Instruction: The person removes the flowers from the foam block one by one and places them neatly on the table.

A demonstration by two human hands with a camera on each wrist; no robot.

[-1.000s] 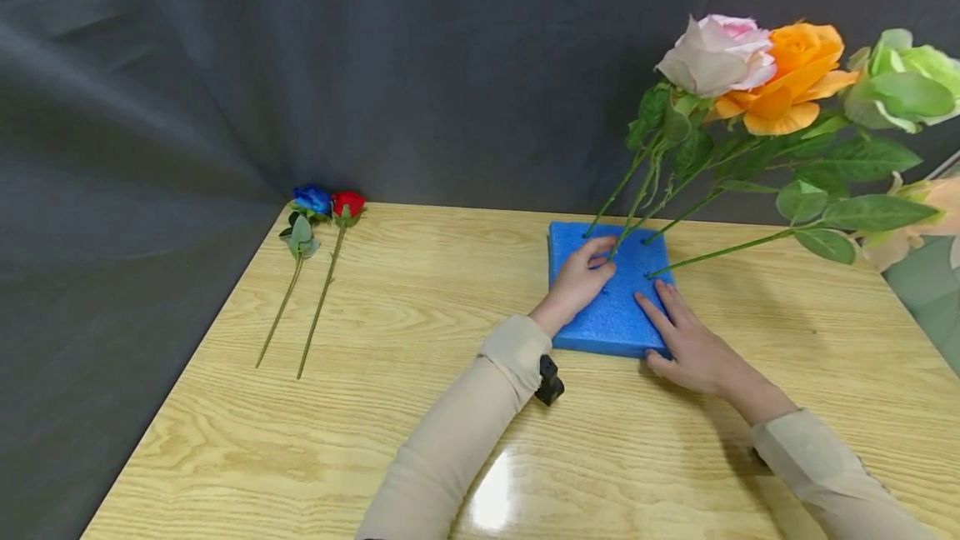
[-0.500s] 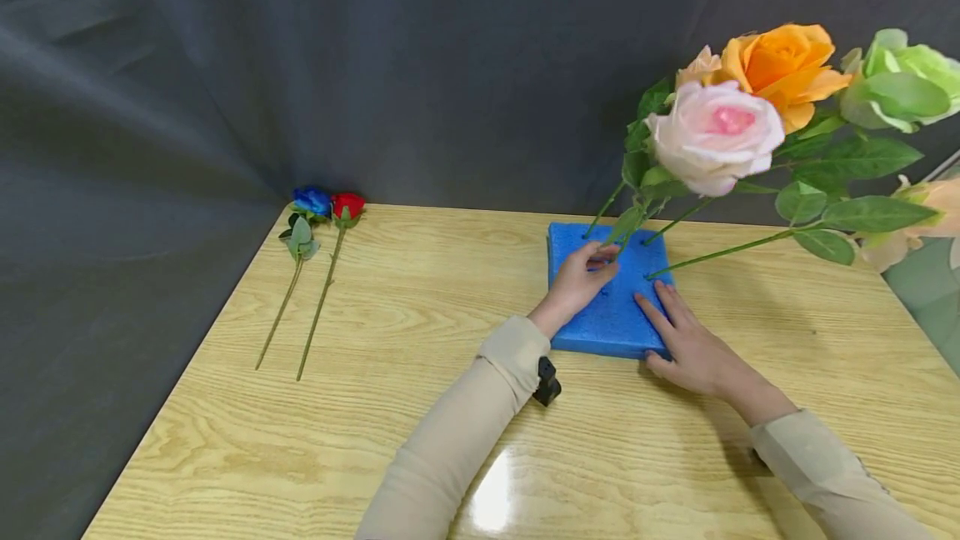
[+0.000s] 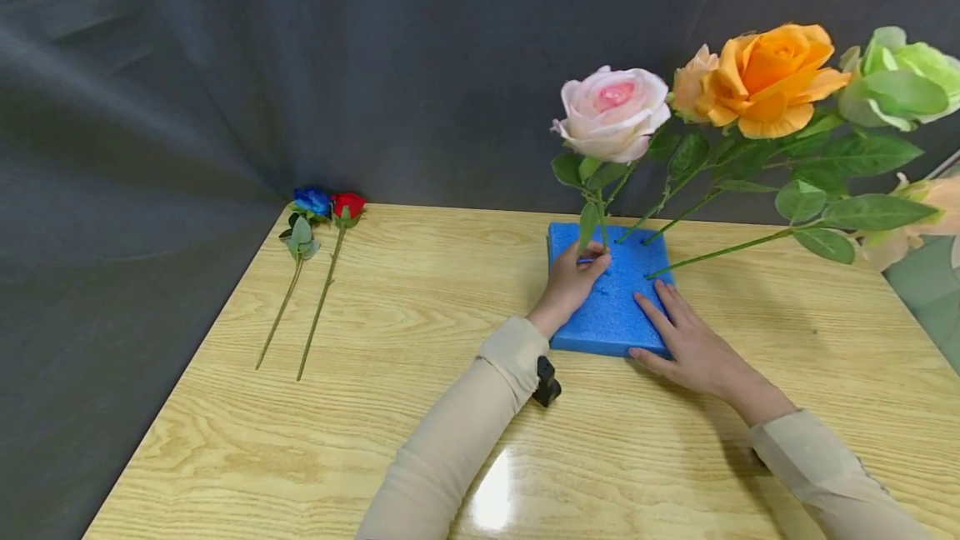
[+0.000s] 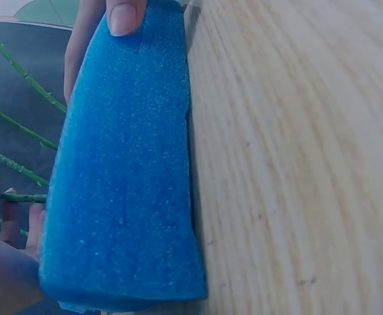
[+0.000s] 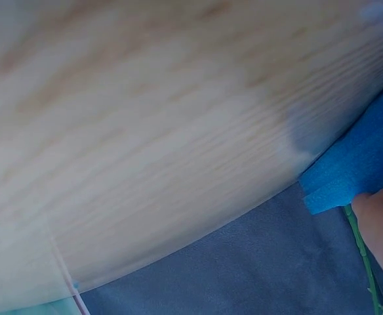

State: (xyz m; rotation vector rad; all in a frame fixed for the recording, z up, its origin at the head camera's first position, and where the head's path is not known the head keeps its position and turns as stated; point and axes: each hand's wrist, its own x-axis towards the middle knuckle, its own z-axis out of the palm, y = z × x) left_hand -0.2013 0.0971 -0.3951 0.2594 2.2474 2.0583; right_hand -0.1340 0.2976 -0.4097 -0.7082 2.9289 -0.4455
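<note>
My left hand (image 3: 573,282) pinches the green stem of a pale pink artificial rose (image 3: 615,115) low down, close over the blue foam block (image 3: 607,327). In the left wrist view, the stem (image 4: 24,197) lies between thumb and fingers beside the block's top face. My right hand (image 3: 693,348) rests with spread, straight fingers on the block's right front corner; its thumb (image 4: 122,20) presses the front side. An orange rose (image 3: 780,77), a light green rose (image 3: 903,82) and peach roses (image 3: 926,215) stand behind and right, several stems stuck in the foam.
A blue rose (image 3: 311,200) and a red rose (image 3: 348,206) lie on the wooden table (image 3: 420,290) at the back left. Dark cloth (image 3: 450,73) hangs behind the table. Leaning stems and leaves (image 3: 873,211) reach out over the right side.
The pink rose has swung left, away from the orange one, as my left hand turned and shifted its stem slightly left. My right thumb has slid a little left along the block's front edge.
</note>
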